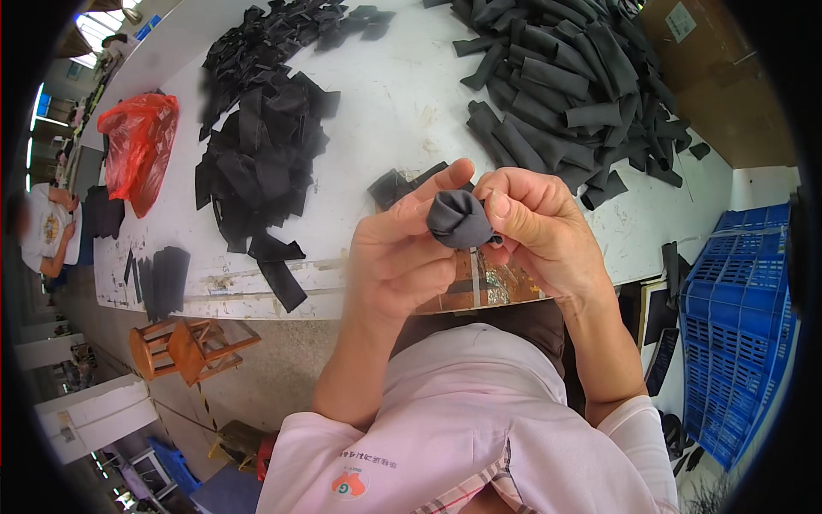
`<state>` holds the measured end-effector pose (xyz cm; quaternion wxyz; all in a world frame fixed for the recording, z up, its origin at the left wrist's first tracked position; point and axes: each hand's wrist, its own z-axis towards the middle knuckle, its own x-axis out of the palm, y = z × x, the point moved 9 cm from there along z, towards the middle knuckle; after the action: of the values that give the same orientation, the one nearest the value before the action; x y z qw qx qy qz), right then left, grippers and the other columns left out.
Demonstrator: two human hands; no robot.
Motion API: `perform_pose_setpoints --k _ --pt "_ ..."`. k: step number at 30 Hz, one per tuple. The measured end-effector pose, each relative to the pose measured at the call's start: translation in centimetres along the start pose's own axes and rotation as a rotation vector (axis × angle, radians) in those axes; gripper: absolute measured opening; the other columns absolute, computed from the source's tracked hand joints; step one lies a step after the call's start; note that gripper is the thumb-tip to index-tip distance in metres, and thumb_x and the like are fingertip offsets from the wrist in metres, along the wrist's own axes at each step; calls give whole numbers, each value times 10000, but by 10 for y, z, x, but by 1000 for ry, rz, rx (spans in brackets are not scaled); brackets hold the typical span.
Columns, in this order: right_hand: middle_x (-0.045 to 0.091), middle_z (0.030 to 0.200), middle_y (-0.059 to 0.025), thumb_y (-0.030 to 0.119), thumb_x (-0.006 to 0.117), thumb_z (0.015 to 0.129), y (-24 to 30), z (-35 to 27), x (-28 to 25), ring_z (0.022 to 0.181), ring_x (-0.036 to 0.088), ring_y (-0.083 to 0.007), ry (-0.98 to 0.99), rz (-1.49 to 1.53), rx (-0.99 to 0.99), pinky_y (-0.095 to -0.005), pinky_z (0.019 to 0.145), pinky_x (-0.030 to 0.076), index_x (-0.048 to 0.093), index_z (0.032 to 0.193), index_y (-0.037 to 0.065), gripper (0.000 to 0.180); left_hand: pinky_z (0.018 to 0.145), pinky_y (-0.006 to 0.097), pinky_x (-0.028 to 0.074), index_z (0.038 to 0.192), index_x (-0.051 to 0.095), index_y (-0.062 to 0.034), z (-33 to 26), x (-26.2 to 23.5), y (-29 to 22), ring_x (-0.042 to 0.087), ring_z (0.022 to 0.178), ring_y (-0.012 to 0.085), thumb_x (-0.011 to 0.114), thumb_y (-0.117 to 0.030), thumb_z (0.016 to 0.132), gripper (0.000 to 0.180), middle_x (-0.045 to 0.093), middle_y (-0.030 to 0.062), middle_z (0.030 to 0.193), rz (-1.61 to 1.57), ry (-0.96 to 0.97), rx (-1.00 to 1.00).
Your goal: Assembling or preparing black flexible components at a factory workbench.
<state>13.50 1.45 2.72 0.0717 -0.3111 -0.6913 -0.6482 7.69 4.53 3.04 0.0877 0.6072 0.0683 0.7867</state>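
Observation:
Close in front of my chest, above the table's near edge, I hold a dark grey fabric piece (458,218) with a rounded, folded end facing up. My left hand (396,257) closes on its left side, index finger stretched past it. On the other side my right hand (548,224) pinches the cloth between thumb and fingers. Part of the piece is hidden behind the fingers. Just beyond my hands, a few dark fabric pieces (390,188) lie on the white table (377,111).
A heap of rolled dark fabric tubes (569,86) lies at the far right, beside a cardboard box (711,86). Flat dark fabric pieces (265,154) are piled on the left, near a red plastic bag (141,150). Blue crates (736,325) stand right; wooden stools (193,347) and another person (56,227) are left.

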Motion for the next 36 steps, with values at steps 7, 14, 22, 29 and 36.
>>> perform_pose_setpoints --k 7,14,22,29,36 --pt "463 609 30 240 583 829 3 7 1 541 410 -44 28 -61 -23 -180 474 353 540 695 41 244 301 187 256 1245 286 19 -2 -4 -4 347 334 28 317 15 863 384 538 257 966 43 -54 -47" --pt "472 596 25 233 586 826 9 5 -3 530 423 -48 75 -217 -41 -182 478 352 538 693 38 241 286 167 312 1171 354 37 3 11 -8 478 406 64 420 0 837 343 571 196 871 397 -259 10" --pt "467 591 25 223 579 831 -27 12 -22 537 409 -49 4 -219 27 -192 481 344 530 669 53 240 322 158 320 1139 420 -15 -19 -51 -24 612 691 156 488 -37 819 329 587 144 890 481 -321 52" --pt "497 634 11 217 588 823 -37 16 -21 553 438 -54 62 -5 81 -191 500 378 556 713 33 217 272 158 226 1171 361 97 -9 -51 -17 286 280 27 362 16 821 360 475 35 503 -94 -406 279" --pt "503 641 11 218 594 816 -22 22 -20 560 447 -58 122 -63 13 -188 506 379 559 718 38 208 285 167 240 1178 391 27 -13 -37 -8 309 299 39 398 -21 857 325 565 98 670 151 -446 276"
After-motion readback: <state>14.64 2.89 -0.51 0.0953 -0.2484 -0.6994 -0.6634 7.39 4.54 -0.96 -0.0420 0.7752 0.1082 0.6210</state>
